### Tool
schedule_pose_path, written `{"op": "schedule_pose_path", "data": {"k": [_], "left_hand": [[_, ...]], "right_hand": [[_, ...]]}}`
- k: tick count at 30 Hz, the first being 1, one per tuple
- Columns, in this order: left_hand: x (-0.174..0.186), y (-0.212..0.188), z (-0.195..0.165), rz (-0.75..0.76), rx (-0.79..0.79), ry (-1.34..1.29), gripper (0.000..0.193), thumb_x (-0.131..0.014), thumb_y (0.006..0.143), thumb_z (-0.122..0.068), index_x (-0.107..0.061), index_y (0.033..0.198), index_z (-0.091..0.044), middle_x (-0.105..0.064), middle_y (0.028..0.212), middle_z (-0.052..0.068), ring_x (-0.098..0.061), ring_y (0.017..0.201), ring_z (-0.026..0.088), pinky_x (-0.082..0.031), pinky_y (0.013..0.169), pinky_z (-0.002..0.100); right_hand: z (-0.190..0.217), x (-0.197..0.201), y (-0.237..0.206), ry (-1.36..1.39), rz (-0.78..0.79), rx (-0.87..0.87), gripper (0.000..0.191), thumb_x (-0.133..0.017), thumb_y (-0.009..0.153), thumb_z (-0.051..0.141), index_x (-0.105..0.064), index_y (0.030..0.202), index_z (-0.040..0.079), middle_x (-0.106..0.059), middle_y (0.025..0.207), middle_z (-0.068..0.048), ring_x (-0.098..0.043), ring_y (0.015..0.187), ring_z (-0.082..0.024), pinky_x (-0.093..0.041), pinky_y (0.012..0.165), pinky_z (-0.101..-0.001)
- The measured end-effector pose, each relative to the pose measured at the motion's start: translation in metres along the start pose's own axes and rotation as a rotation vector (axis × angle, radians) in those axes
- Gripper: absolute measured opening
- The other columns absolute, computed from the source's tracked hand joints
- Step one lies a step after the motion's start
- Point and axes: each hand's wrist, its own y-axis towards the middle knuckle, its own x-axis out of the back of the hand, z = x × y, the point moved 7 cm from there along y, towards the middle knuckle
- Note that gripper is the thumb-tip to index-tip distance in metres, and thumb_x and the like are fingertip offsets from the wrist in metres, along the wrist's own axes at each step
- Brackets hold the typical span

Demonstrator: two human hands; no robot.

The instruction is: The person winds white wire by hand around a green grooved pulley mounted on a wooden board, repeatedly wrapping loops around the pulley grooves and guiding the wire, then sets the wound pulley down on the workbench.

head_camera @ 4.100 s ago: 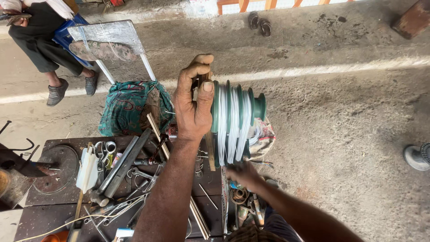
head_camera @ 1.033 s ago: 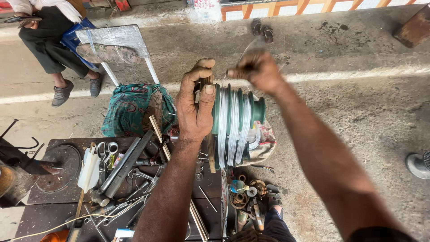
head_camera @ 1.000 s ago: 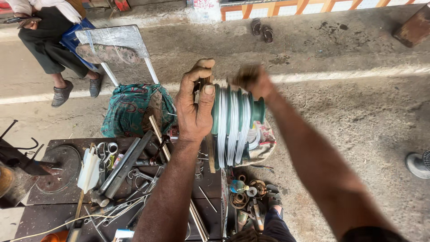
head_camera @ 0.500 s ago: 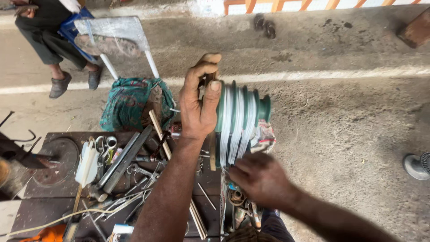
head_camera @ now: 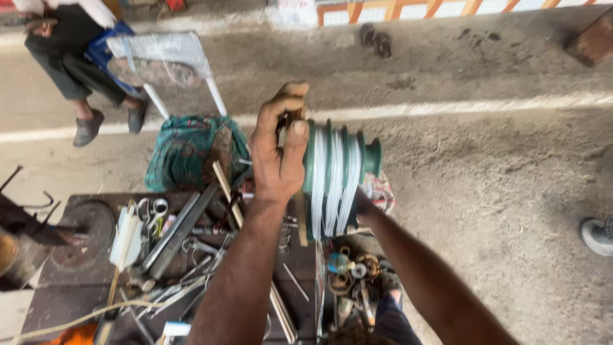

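Several risks stand out in how the green stepped pulley (head_camera: 338,176) is held up in the air, above the cluttered workbench (head_camera: 76,281) and the concrete floor (head_camera: 498,179):

- Left hand (head_camera: 278,160) is closed on the wide face of the pulley, thumb pressed against the rim and fingers curled over a short brown piece at its hub. This looks like the only clear grip; a heavy casting held on one side could twist out and drop.
- Right hand is mostly hidden behind and under the pulley; only the right forearm (head_camera: 421,275) shows clearly, so one cannot tell whether that hand is open or gripping. If it merely props the underside, any shift would leave the load on the left hand alone.
- A fall would likely land among the loose tools and rods (head_camera: 185,249) on the bench, or on the small bearings and rings (head_camera: 351,271) lying below, scattering or denting them.
- Grooved, worn rims could pinch a finger if the pulley rolls in the grip.
- A seated person (head_camera: 70,57) is well apart, so probably safe.
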Motion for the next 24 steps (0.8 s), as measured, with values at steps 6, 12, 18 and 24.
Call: {"op": "schedule_pose_path", "data": {"k": [6,12,18,24], "left_hand": [[-0.001,-0.004,0.005,0.010,-0.004,-0.030,0.030,-0.055,0.118,-0.033,-0.056,0.128,-0.005,-0.060,0.143,0.009,-0.056,0.089,0.007,-0.054,0.087,0.028],[0.000,-0.004,0.003,0.005,0.016,-0.022,0.030,-0.055,0.116,-0.031,-0.056,0.133,-0.006,-0.060,0.143,0.010,-0.060,0.101,0.010,-0.054,0.094,0.030],[0.000,0.001,-0.003,0.007,0.031,0.046,0.032,-0.053,0.116,-0.034,-0.055,0.132,-0.006,-0.061,0.141,0.012,-0.061,0.125,0.017,-0.051,0.108,0.036],[-0.001,-0.001,0.003,0.008,0.073,0.035,0.031,-0.055,0.113,-0.033,-0.057,0.129,-0.007,-0.063,0.144,0.013,-0.062,0.108,0.016,-0.054,0.100,0.034]], "right_hand": [[-0.080,-0.047,-0.132,-1.162,-0.085,0.205,0.024,-0.065,0.102,0.029,-0.069,0.088,0.011,-0.071,0.077,-0.006,-0.064,0.058,-0.015,-0.056,0.054,-0.0336],[0.152,-0.194,-0.209,-1.595,0.139,0.959,0.036,-0.078,0.098,0.027,-0.059,0.069,0.019,-0.051,0.058,0.000,-0.051,0.052,-0.013,-0.051,0.048,-0.0243],[0.289,-0.207,-0.128,-1.116,0.260,1.087,0.026,-0.086,0.094,0.025,-0.065,0.086,0.013,-0.066,0.078,-0.001,-0.065,0.071,-0.009,-0.060,0.063,-0.0225],[0.286,-0.187,-0.092,-1.430,0.101,0.732,0.035,-0.087,0.086,0.032,-0.063,0.081,0.008,-0.064,0.075,-0.005,-0.059,0.065,-0.015,-0.055,0.064,-0.0342]]}}
